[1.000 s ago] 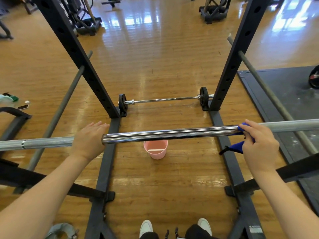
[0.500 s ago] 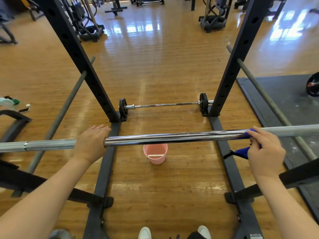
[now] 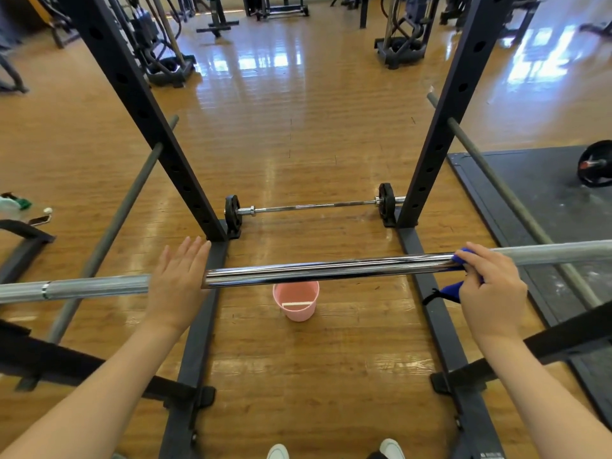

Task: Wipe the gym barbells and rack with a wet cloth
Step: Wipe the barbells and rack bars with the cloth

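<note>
While the barbell lies across the middle of the frame on the black rack, a blue cloth is wrapped over it at right of centre and is gripped there by the right hand, whose fingers are curled round cloth and bar. The left hand is laid flat on the bar at left of centre, fingers straight and spread. Whether its palm bears any weight cannot be told from above. A pink bucket is seen on the wooden floor just below the bar at centre. A second, smaller barbell is seen on the floor between the two rack uprights, above the bucket.
</note>
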Demonstrator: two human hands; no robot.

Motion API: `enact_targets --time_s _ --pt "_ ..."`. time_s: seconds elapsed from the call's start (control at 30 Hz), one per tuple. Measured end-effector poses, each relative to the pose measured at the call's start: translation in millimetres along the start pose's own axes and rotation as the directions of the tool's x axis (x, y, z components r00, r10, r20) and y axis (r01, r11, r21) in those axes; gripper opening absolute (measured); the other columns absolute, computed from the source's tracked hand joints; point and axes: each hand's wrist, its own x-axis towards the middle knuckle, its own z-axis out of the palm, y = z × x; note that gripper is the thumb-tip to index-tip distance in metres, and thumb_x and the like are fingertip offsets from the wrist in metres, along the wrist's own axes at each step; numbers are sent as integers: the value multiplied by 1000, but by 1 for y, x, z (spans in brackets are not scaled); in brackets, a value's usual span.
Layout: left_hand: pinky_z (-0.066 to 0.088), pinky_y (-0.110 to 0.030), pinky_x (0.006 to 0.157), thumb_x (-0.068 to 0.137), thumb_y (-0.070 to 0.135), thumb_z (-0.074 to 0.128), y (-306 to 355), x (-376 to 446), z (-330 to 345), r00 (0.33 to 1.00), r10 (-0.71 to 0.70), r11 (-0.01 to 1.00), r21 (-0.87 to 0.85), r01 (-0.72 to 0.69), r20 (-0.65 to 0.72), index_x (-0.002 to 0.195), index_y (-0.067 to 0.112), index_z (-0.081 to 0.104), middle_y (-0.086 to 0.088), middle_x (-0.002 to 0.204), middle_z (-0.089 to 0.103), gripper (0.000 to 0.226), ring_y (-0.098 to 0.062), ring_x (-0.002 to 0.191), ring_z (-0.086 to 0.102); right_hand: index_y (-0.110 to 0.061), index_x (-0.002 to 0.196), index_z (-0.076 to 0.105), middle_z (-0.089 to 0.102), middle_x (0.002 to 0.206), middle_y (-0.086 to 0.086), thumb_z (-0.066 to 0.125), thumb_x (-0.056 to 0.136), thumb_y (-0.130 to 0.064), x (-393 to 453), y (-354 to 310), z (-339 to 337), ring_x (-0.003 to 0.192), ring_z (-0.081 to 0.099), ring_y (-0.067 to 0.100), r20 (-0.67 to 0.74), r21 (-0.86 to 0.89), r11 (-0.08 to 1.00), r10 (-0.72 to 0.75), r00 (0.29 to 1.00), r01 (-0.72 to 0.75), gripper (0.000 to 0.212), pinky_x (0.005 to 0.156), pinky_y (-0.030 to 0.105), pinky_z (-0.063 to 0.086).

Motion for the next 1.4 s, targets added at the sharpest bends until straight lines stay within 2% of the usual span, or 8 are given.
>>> enact_targets --time_s 0.1,0.23,0.33,0.63,0.77,0.97,1.2,1.4 --pt "-2 -33 116 56 -15 76 -4 6 3 999 34 997 67 -34 -9 114 -7 61 -26 119 61 61 -42 117 54 7 103 67 66 108 23 59 82 13 -3 -1 0 103 60 38 3 4 999 32 999 -32 24 95 48 46" --pt "35 -51 102 49 -17 80 -4 8 0 996 69 995 72 -73 58 103 -6 68 -24 108 66 57 -42 107 61 8 103 67 65 107 24 61 79 16 -7 4 -6 101 61 40 20 -16 1000 -14 1000 14 26 93 48 45" --pt "44 -53 92 49 -16 80 -2 10 -6 990 70 996 47 -76 121 100 -3 70 -20 105 69 54 -40 104 63 7 104 67 66 108 24 60 81 13 -4 5 -9 102 61 39 11 14 999 38 999 -38 24 95 46 44" --pt "29 -31 110 93 10 53 7 14 -25 965 -51 999 9 51 256 130 23 56 -1 142 48 39 -20 137 36 6 105 67 65 110 23 60 79 19 -5 -7 2 103 60 39 101 27 994 -106 989 103 30 93 47 46" --pt "27 -33 112 93 10 52 4 16 -24 955 -39 999 42 28 294 136 25 48 0 146 42 46 -19 139 31 7 103 68 65 109 23 60 80 17 -3 -5 3 102 61 39 69 22 996 -86 994 84 27 94 51 47" --pt "36 -55 101 67 3 79 3 6 -12 993 99 993 58 -103 67 124 -1 57 -19 125 60 61 -37 121 53 7 104 67 65 107 24 59 82 14 -5 -7 7 102 60 39 31 -9 998 -58 998 59 24 94 54 46" --pt "9 -45 116 90 16 36 7 10 4 980 167 986 28 -165 -109 127 -2 53 -20 130 56 44 -36 128 45 8 107 66 65 110 25 57 85 9 -8 1 -1 106 59 39 -50 -19 996 83 995 -84 24 99 48 42" --pt "6 -45 116 86 4 44 -13 1 10 973 159 987 58 -151 -170 123 -3 55 -22 129 55 40 -36 130 41 8 107 66 65 109 25 58 84 10 -7 4 -5 105 59 41 -14 -42 996 73 997 -73 25 98 46 42"
